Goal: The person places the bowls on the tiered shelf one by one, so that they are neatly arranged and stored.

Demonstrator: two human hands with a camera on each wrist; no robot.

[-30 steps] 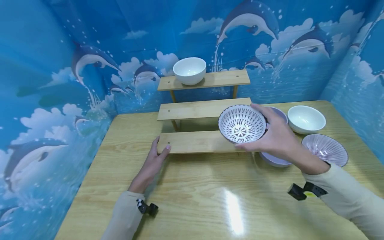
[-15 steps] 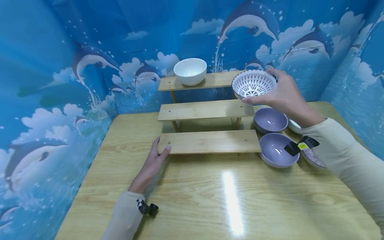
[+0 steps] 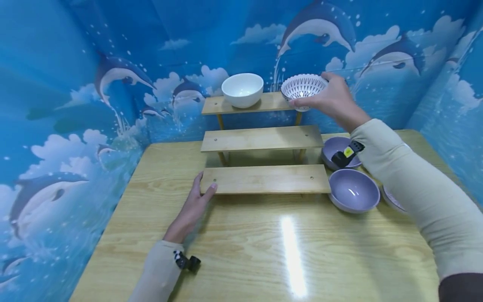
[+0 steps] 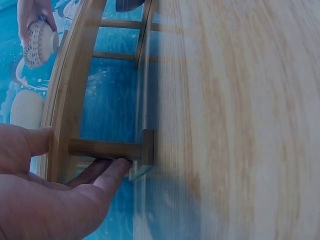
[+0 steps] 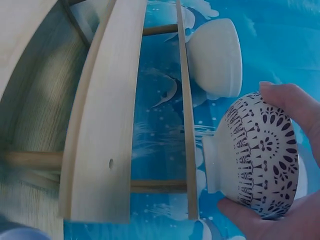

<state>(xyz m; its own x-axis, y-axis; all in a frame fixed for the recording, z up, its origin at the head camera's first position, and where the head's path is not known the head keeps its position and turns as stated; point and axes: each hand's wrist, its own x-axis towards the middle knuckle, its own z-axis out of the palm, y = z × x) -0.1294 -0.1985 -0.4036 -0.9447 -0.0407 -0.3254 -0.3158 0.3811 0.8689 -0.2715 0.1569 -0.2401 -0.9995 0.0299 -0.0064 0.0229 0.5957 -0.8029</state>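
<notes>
My right hand [image 3: 332,100] grips a white bowl with a dark blue pattern [image 3: 303,87] by its rim, just above the right end of the top shelf of a three-step wooden rack [image 3: 264,138]. The right wrist view shows the patterned bowl [image 5: 260,157] held between thumb and fingers, its foot close to the top shelf's edge. A plain white bowl [image 3: 242,89] stands on the top shelf's left part. My left hand [image 3: 198,199] rests against the left end of the lowest shelf, thumb on top, fingers straight; in the left wrist view this hand [image 4: 55,185] touches the rack's leg.
Two lilac bowls [image 3: 353,191] [image 3: 336,149] stand on the wooden table [image 3: 264,251] right of the rack. Another bowl's edge [image 3: 392,200] peeks out from behind my right sleeve. Blue dolphin-printed walls close in the table at the back and both sides.
My right hand has carried the patterned bowl up from in front of the lowest shelf to the right end of the top shelf. The left hand has stayed put.
</notes>
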